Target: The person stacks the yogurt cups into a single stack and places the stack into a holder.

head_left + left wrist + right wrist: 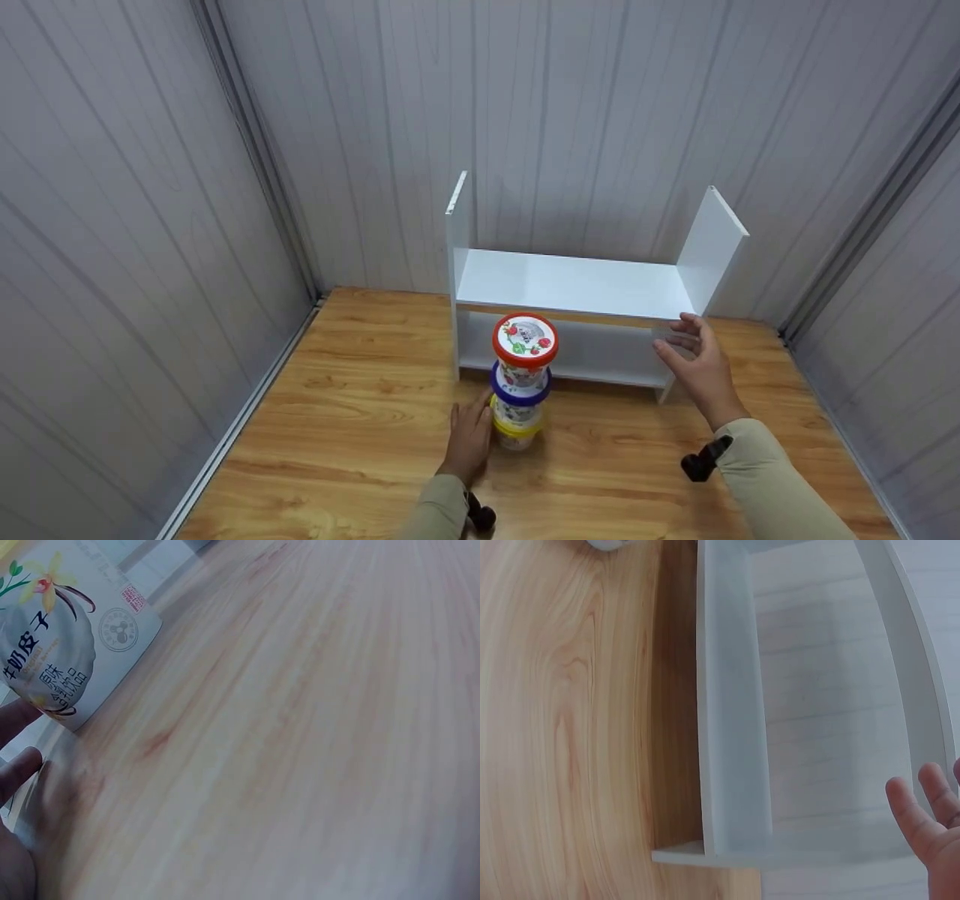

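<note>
While the stack of three tubs (520,382) stands upright on the wooden table (360,442), just in front of the white shelf (570,285), its long axis is vertical and the lids point up. The left hand (469,439) touches the bottom tub with relaxed fingers and is nearer. The right hand (697,367) is open, at the shelf's right front edge.
</note>
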Tool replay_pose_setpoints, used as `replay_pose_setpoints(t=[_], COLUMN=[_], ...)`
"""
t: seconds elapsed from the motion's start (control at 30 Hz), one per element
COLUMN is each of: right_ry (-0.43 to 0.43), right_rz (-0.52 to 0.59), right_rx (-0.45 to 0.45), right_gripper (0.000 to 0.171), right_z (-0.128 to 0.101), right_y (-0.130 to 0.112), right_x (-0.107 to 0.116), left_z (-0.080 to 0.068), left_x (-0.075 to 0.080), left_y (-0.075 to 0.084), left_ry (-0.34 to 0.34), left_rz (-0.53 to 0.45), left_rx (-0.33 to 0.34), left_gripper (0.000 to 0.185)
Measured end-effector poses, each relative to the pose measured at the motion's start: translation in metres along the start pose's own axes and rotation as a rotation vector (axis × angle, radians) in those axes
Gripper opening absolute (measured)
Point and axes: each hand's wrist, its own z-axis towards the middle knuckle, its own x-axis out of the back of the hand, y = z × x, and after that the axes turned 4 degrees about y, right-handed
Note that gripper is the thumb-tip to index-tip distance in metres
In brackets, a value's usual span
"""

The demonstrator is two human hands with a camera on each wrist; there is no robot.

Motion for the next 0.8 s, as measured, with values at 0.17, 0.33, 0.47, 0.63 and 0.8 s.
replay_pose_setpoints(t=[0.17, 0.33, 0.47, 0.63, 0.8], right_ry=[0.045, 0.113, 0.177, 0.231, 0.239], right_rz=[-0.024, -0.040, -0.048, -0.032, -0.056], right_rx=[-0.030, -0.062, -0.073, -0.077, -0.123], right_gripper=[0.079, 0.080, 0.077, 0.075, 0.084], right_z=[0.001, 0.003, 0.005, 0.006, 0.012], right_y=[0.003, 0.005, 0.006, 0.009, 0.013], right_x=[0.009, 0.014, 0.016, 0.019, 0.022], left_z=[0.000, -0.001, -0.003, -0.003, -0.002], left_x=[0.001, 0.001, 0.001, 0.002, 0.004], left_y=[0.001, 0.002, 0.003, 0.005, 0.005], left_ry=[-0.007, -0.004, 0.002, 0.010, -0.005], left_rz=[0.000, -0.005, -0.009, -0.011, -0.018], left_rx=[0.004, -0.005, -0.032, -0.078, -0.051], left_gripper=[0.053, 0.052, 0.051, 0.049, 0.049])
